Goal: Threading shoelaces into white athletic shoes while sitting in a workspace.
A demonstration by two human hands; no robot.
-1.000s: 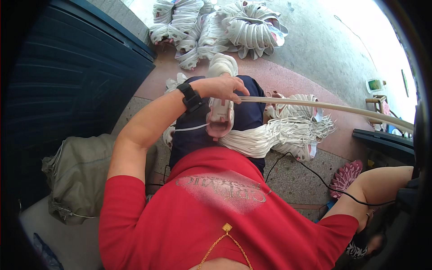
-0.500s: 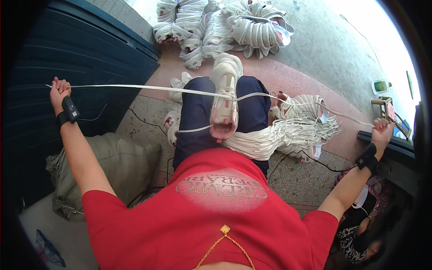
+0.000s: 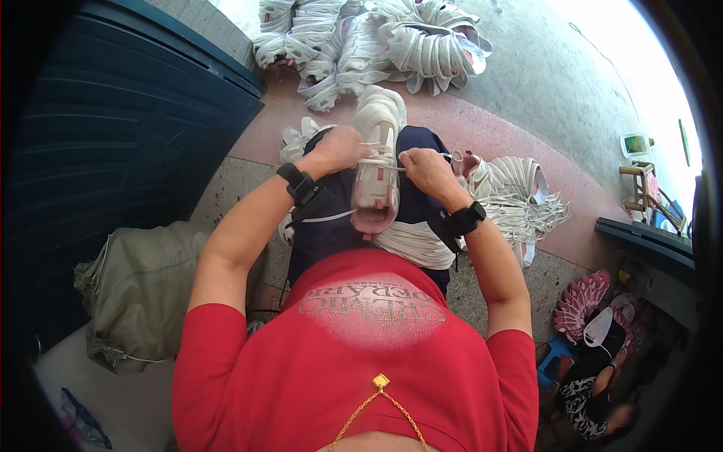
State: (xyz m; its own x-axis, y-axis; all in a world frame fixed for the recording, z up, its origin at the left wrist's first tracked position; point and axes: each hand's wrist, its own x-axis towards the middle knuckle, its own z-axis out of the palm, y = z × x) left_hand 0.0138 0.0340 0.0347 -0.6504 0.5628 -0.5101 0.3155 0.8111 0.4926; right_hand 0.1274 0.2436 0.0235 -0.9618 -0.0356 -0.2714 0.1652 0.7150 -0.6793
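A white and pink shoe upper [image 3: 374,188] lies lengthwise between my thighs, its pink-lined opening toward me. At its left edge my left hand [image 3: 340,148] is closed on a white shoelace [image 3: 378,161] beside the eyelets; its fingertips are partly hidden. My right hand [image 3: 429,172] pinches the lace on the other side, just right of the upper. Lace strands cross the front of the upper between the two hands. A thick bundle of white laces [image 3: 413,242] rests across my lap.
Stacked white shoe uppers [image 3: 339,45] lie ahead on the floor, with another row [image 3: 512,179] to the right. A stuffed sack [image 3: 151,290] sits by the dark blue door [image 3: 143,105] at left. Another person [image 3: 595,392] is at lower right, near pink pieces [image 3: 584,301].
Both hands have come in from far out at either side, where they held the lace stretched wide, to the front of the shoe upper. The lace now lies close across it.
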